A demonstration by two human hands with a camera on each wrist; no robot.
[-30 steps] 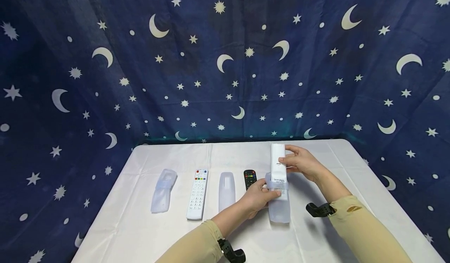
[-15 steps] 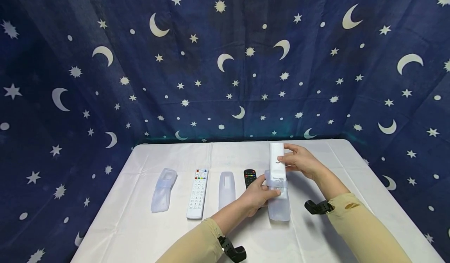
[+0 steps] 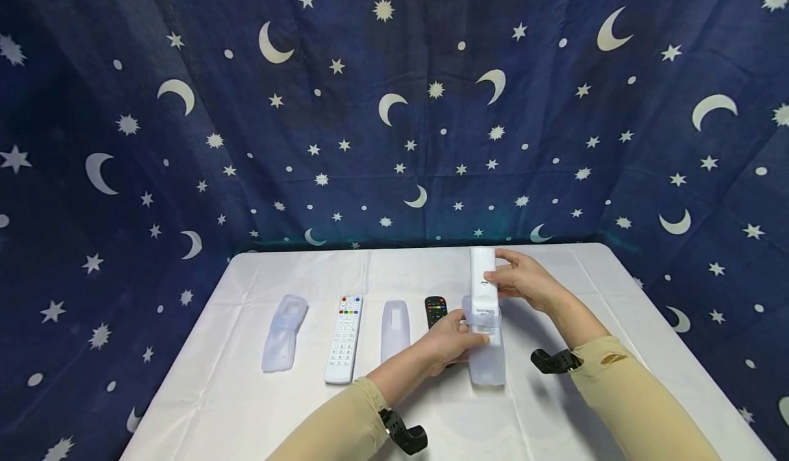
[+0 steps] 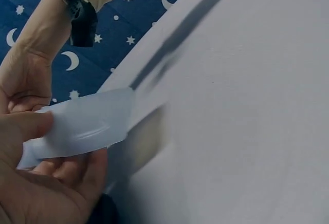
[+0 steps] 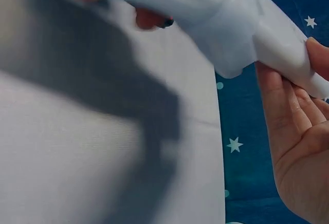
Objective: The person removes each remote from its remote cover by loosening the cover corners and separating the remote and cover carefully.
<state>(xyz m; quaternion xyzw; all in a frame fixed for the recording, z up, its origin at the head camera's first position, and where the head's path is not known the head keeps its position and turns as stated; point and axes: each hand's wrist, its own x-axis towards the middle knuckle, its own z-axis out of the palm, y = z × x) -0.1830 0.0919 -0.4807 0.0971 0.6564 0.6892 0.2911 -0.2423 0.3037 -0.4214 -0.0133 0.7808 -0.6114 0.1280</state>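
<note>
In the head view, a white remote control (image 3: 483,276), back side up, is partway inside a translucent silicone cover (image 3: 487,366) above the right half of the table. My left hand (image 3: 448,343) grips the cover, thumb on top and fingers underneath. With thumb and fingers, my right hand (image 3: 524,284) pinches the remote's bare far end. From the left wrist, the cover's near end (image 4: 95,121) hangs past the fingers over the white cloth. Up close in the right wrist view, the white remote (image 5: 282,47) comes out of the cover's bunched mouth (image 5: 226,39).
Left of the hands lie a black remote (image 3: 435,308), partly hidden by my left hand, and a flat translucent cover (image 3: 395,325). Farther left are a white remote with buttons up (image 3: 343,341) and a folded translucent cover (image 3: 285,334). A starry curtain (image 3: 382,139) hangs behind the table.
Both hands, with the remote and cover between them, have shifted slightly left and away. The remote's depth in the cover looks the same.
</note>
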